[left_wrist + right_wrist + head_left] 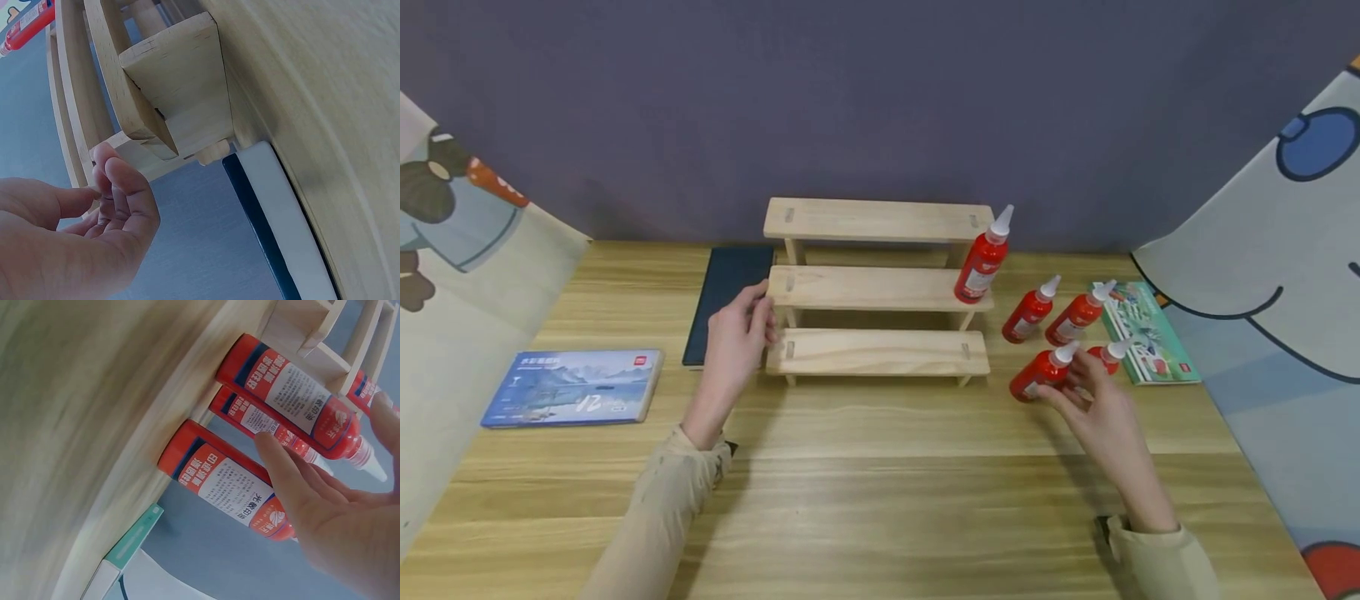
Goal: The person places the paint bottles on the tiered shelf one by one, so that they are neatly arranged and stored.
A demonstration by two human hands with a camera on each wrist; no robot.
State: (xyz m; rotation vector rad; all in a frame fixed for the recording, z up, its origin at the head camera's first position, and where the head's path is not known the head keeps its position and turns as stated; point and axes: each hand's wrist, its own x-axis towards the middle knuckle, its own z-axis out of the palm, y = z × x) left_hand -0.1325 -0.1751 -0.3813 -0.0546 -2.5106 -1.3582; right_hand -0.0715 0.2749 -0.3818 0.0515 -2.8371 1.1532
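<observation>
One red bottle (1036, 375) stands upright just forward-left of my nearer right hand (1103, 410), thumb and fingers apart.

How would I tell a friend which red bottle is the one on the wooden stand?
On the wooden table, find the pale three-step stand. At the right end of its middle step stands a red bottle with a pointed white cap. Four red lookalikes cluster to its right; only this one is up on the stand.
</observation>
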